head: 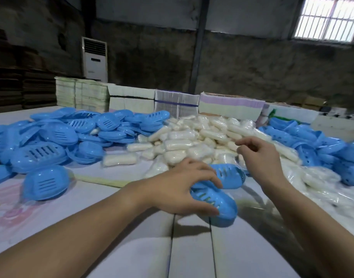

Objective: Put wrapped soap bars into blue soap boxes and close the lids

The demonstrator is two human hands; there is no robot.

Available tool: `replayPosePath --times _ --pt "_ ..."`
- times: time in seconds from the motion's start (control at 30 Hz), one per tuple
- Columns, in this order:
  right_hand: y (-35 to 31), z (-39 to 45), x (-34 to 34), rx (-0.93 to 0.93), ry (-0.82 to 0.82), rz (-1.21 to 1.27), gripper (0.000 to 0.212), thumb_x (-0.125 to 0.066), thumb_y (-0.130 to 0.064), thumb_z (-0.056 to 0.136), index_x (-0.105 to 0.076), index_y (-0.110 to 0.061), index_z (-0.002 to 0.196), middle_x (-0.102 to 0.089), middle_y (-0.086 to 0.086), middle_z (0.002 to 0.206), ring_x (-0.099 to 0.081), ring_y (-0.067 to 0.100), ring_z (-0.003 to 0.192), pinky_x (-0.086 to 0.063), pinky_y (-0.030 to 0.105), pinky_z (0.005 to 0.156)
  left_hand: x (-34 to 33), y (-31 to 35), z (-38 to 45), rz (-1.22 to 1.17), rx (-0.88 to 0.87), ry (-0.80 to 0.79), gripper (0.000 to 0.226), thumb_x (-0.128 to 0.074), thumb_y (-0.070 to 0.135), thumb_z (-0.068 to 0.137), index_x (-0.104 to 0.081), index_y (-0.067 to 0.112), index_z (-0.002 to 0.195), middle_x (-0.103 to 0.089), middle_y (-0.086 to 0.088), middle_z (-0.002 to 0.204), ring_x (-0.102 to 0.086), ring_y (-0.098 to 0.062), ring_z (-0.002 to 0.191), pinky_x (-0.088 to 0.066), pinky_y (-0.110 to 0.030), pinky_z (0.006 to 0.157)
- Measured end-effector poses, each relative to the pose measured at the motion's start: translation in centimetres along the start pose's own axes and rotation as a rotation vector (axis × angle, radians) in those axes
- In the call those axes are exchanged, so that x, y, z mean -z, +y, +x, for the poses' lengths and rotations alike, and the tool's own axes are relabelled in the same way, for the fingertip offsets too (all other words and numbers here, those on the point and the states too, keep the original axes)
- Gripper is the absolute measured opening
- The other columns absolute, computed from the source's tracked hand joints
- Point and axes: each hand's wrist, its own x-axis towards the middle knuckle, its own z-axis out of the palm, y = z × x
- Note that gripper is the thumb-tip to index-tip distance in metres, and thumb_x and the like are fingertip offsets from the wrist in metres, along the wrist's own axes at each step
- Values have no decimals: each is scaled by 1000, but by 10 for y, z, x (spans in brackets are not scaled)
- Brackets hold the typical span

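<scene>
My left hand (184, 187) grips an open blue soap box (216, 205) at the table's middle; its slotted lid (230, 175) stands open behind the base. No soap shows inside the box. My right hand (256, 155) hovers above the pile of wrapped white soap bars (192, 137), fingers loosely curled, holding nothing. A closed blue soap box (44, 182) lies at the left.
A heap of blue soap boxes (51, 133) fills the left of the table (132, 247), another heap (322, 149) the right. Stacks of flat cartons (132, 97) line the far edge. A standing air conditioner (95, 59) is by the back wall.
</scene>
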Motion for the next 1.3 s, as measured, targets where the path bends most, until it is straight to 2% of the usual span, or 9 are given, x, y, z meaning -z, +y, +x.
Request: replayPosePath --times 0.13,0.23,0.4,0.5,0.63,0.83,0.97,1.1,1.3 --pt "14 5 -1 -15 -129 -193 20 -63 -14 84 -72 -25 98 -65 -6 82 -60 17 83 -47 30 73 6 -15 -3 50 61 -68 40 -76 44 85 -65 35 123 -59 11 125 -43 -9 122 -35 -33 112" --pt "24 9 -7 -33 -252 -385 28 -64 -24 87 -67 -23 115 -67 -2 97 -60 19 92 -42 29 77 5 -19 -1 2 96 -25 28 -77 42 83 -70 38 109 -59 15 111 -45 -5 111 -40 -33 105" --pt "33 30 -13 -190 -287 -530 54 -67 -48 81 -59 -22 127 -67 3 115 -60 23 100 -50 37 85 0 -18 2 -10 81 -104 47 -69 75 64 -67 46 102 -51 30 103 -39 1 116 -35 -24 102" --pt "34 38 -24 -221 -344 -581 69 -72 -48 71 -54 -19 131 -62 2 108 -57 21 94 -48 34 75 -1 -18 3 -33 83 -97 55 -62 81 57 -66 48 101 -54 29 108 -39 4 118 -34 -23 103" --pt "40 38 -31 -266 -365 -550 78 -81 -39 66 -48 -21 134 -59 7 125 -56 24 106 -44 31 75 -2 -16 3 -45 59 -62 49 -67 77 60 -68 46 98 -57 25 109 -41 3 117 -35 -25 105" --pt "23 23 -17 -25 -175 -588 71 -77 -41 67 -48 -29 130 -60 -7 92 -58 22 92 -45 34 69 -3 -13 1 -72 108 -17 39 -83 57 70 -63 46 102 -55 26 108 -39 9 114 -34 -10 96" --pt "-15 20 4 138 -304 -436 63 -80 -34 67 -59 -30 126 -60 -8 100 -60 16 94 -51 33 80 -4 -10 0 -175 160 18 50 -88 48 67 -54 43 103 -62 22 106 -51 4 106 -45 -20 90" --pt "-40 5 31 270 -464 -439 58 -79 -31 62 -65 -36 118 -64 -14 97 -58 0 86 -44 9 67 -4 -10 1 -198 163 -8 57 -86 42 68 -44 48 107 -67 23 106 -57 -1 97 -48 -27 86" --pt "-19 -31 21 280 -396 -257 62 -76 -24 67 -63 -35 127 -60 -24 94 -55 -11 88 -39 3 70 -11 -3 3 -100 58 -55 61 -70 75 60 -45 63 114 -49 32 116 -41 2 116 -39 -31 101"
